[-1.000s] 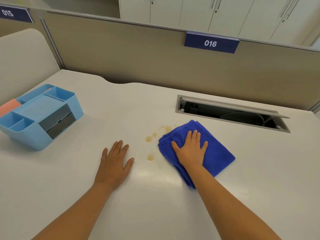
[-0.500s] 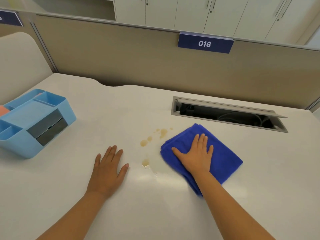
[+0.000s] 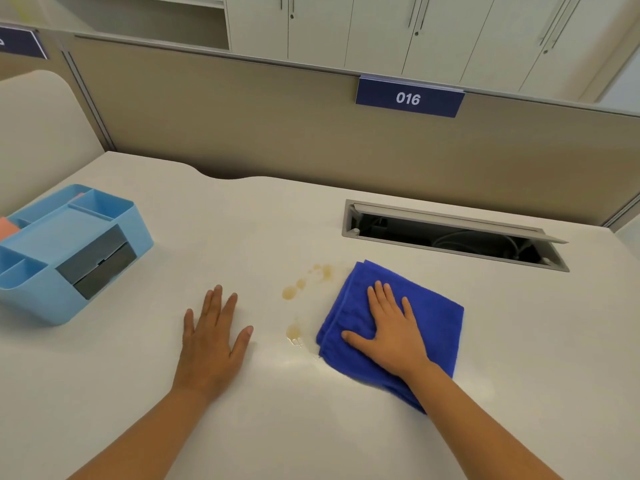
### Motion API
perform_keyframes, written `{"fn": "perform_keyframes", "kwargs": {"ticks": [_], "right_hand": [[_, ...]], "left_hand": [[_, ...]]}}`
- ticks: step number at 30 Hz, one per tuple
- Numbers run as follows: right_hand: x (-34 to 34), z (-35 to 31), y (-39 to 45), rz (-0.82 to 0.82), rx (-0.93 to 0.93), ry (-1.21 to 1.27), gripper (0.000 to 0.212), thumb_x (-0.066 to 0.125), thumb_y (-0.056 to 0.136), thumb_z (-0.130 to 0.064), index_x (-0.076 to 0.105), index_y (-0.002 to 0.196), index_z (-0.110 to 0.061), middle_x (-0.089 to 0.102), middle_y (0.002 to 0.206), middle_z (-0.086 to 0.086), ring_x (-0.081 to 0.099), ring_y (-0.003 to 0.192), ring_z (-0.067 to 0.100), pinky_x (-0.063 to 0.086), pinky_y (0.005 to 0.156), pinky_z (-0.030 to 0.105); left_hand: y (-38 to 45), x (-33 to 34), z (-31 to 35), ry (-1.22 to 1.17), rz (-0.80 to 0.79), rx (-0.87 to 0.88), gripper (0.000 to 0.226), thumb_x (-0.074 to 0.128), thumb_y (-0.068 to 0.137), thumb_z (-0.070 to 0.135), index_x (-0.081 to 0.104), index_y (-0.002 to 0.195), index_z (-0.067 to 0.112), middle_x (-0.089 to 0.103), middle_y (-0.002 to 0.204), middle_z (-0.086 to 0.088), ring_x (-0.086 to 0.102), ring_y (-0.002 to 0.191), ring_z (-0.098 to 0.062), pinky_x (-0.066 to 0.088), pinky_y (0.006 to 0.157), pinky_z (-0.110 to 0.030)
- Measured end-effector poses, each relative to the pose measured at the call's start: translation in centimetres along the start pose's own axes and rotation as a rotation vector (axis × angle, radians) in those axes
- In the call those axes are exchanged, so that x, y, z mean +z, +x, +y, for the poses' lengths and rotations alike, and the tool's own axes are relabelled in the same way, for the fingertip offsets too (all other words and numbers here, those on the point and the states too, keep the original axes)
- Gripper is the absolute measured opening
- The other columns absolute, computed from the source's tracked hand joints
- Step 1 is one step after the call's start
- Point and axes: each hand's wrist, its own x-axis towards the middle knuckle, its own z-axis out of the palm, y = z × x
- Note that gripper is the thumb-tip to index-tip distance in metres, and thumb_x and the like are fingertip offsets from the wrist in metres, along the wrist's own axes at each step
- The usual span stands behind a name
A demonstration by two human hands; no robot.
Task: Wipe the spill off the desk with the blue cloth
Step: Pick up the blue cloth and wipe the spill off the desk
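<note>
A folded blue cloth (image 3: 433,317) lies flat on the white desk (image 3: 242,427), right of centre. My right hand (image 3: 389,327) presses palm-down on it with fingers spread. Just left of the cloth are several small brown spill drops (image 3: 290,292), one (image 3: 293,330) close to the cloth's near-left edge and others (image 3: 323,271) by its far corner. My left hand (image 3: 213,336) rests flat on the bare desk, left of the spill, holding nothing.
A light blue desk organiser (image 3: 69,251) with grey drawers stands at the left edge. An open cable hatch (image 3: 450,233) is sunk into the desk behind the cloth. A beige partition (image 3: 277,133) with a "016" sign (image 3: 408,98) closes the back.
The cloth and my right hand slid slightly right, away from the drops, uncovering more of the spill near the far corner. My left hand stays flat in place.
</note>
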Motion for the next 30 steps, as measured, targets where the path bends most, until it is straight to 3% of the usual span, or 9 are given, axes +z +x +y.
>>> {"fn": "perform_keyframes", "kwargs": {"ticks": [2,4,6,9,13,16,19,26,30], "right_hand": [[-1.1,-0.1,0.1,-0.052,-0.004,0.105,0.102,0.028,0.072,-0.081,-0.003,0.149,-0.023,-0.008,0.159,-0.007,-0.012,0.145,0.009,-0.010,0.119,0.040],[-1.7,-0.7,0.2,0.050,0.129,0.264,0.091,0.034,0.080,-0.073,0.005,0.150,-0.022,0.000,0.159,-0.006,-0.008,0.146,0.011,-0.011,0.116,0.039],[-2.0,-1.2,0.7,0.260,0.471,0.289,0.081,0.036,0.087,-0.063,0.012,0.149,-0.016,0.005,0.160,0.005,-0.006,0.147,0.021,-0.006,0.116,0.043],[-3.3,-1.7,2.4,0.253,1.018,0.440,0.091,0.039,0.087,-0.063,0.001,0.148,-0.007,-0.005,0.157,0.021,-0.012,0.144,0.035,-0.003,0.115,0.051],[-4.1,-2.3,5.5,0.145,1.235,0.561,0.106,0.033,0.080,-0.074,-0.004,0.146,0.000,-0.009,0.156,0.022,-0.013,0.144,0.036,-0.006,0.115,0.050],[-3.2,-2.7,7.4,0.145,1.155,0.411,0.116,0.033,0.073,-0.082,-0.003,0.146,0.001,-0.007,0.156,0.022,-0.012,0.144,0.036,-0.006,0.115,0.051],[-2.0,-2.4,8.9,0.140,0.938,0.203,0.118,0.034,0.072,-0.083,-0.002,0.146,0.001,-0.002,0.157,0.021,-0.007,0.145,0.034,-0.004,0.115,0.051],[-1.4,-4.5,11.8,0.028,0.240,0.019,0.072,0.034,0.092,-0.047,0.008,0.149,-0.011,0.004,0.159,0.007,0.001,0.147,0.020,0.000,0.120,0.042],[-0.7,-7.3,10.4,-0.093,-0.083,-0.011,0.064,0.033,0.095,-0.033,0.004,0.150,-0.015,-0.002,0.160,0.001,-0.005,0.146,0.012,-0.006,0.120,0.036]], "left_hand": [[0.7,-0.5,-0.7,-0.026,0.011,-0.061,0.062,0.027,0.093,0.048,0.016,0.147,0.020,0.003,0.159,-0.001,-0.006,0.145,-0.010,-0.007,0.117,-0.040],[1.2,-0.8,-1.7,-0.027,-0.024,-0.093,0.062,0.031,0.093,0.044,0.014,0.147,0.018,0.003,0.159,-0.001,-0.004,0.146,-0.011,-0.005,0.118,-0.041],[1.5,-0.8,-2.3,-0.012,-0.050,-0.106,0.063,0.030,0.093,0.045,0.013,0.148,0.018,0.004,0.159,-0.001,-0.002,0.146,-0.011,-0.005,0.118,-0.039],[1.6,-0.4,-2.1,0.041,-0.051,-0.121,0.065,0.027,0.093,0.048,0.012,0.147,0.016,0.006,0.159,-0.003,-0.001,0.146,-0.013,-0.004,0.118,-0.039],[1.7,-0.3,-2.0,0.061,-0.069,-0.139,0.068,0.023,0.092,0.050,0.009,0.148,0.014,0.004,0.159,-0.003,-0.004,0.146,-0.013,-0.006,0.118,-0.038],[1.7,-0.6,-1.8,0.062,-0.076,-0.132,0.069,0.022,0.092,0.052,0.007,0.148,0.014,0.003,0.159,-0.003,-0.005,0.146,-0.013,-0.007,0.118,-0.038],[1.6,-0.8,-1.6,0.062,-0.065,-0.126,0.070,0.020,0.091,0.053,0.005,0.148,0.014,0.003,0.159,-0.003,-0.005,0.146,-0.014,-0.007,0.118,-0.038],[1.7,-0.6,-1.8,0.064,-0.062,-0.132,0.075,0.018,0.089,0.058,0.002,0.148,0.014,0.004,0.159,-0.004,-0.005,0.146,-0.015,-0.005,0.118,-0.041],[1.7,-0.5,-1.9,0.065,-0.069,-0.131,0.075,0.017,0.089,0.058,0.003,0.148,0.013,0.005,0.159,-0.004,-0.003,0.146,-0.015,-0.004,0.118,-0.041]]}}
